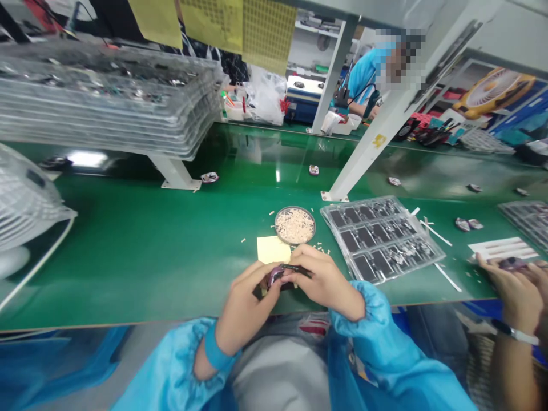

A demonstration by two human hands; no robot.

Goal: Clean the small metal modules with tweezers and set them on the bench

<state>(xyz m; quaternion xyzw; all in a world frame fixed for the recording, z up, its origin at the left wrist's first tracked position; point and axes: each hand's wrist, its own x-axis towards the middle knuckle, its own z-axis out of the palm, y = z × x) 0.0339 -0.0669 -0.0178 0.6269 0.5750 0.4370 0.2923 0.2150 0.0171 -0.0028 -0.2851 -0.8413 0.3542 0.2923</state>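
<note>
Both hands are in close at the near edge of the long green work surface [141, 245], thumbs nearly meeting. The left hand [248, 299] has its thumb and fingers closed on a small purple-and-dark piece [276, 275], its body partly hidden by the fingertips. And the right hand [325, 279], coming in from the right, is pinched around a slim black tool [299, 269], which points left, its end right at that piece; whether the tip touches it, the view can't tell.

Just beyond the hands, a pale yellow paper square [273, 249] lies flat, and at its far right corner sits a round grey-rimmed dish [275, 226] heaped with tiny cream-coloured bits [295, 225], a few strays scattered around it. Over to the right, a clear plastic tray [345, 252] holds rows of dark rectangular parts [366, 267], with thin white strips [447, 277] lying along its right side.

Out at the far right near edge, a co-worker's hands [516, 291] hold another purplish piece [511, 263] beside a white sheet [500, 249]. Far left, stacked clear trays [107, 125] rise above the surface, with a white fan [25, 197] nearer in.
</note>
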